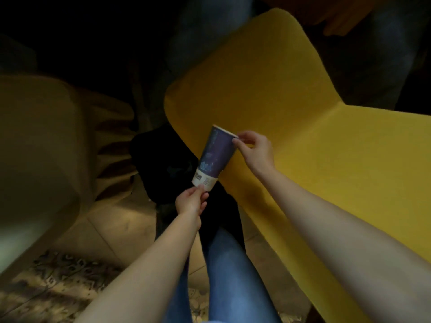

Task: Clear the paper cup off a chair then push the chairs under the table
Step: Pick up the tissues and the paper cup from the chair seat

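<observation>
A tall purple paper cup (pixel 215 157) with a white base hangs tilted in the air beside the left edge of a yellow chair (pixel 275 94). My right hand (pixel 255 151) pinches the cup's rim at the top. My left hand (pixel 192 201) pinches the white bottom edge from below. The chair's seat is bare and its back runs off to the lower right.
A second, dimmer tan chair (pixel 39 145) stands at the left. A dark bag or object (pixel 163 164) lies on the floor between the two chairs. My legs in blue jeans (pixel 224 273) are below, over tiled floor and a patterned rug (pixel 53 283). The far area is very dark.
</observation>
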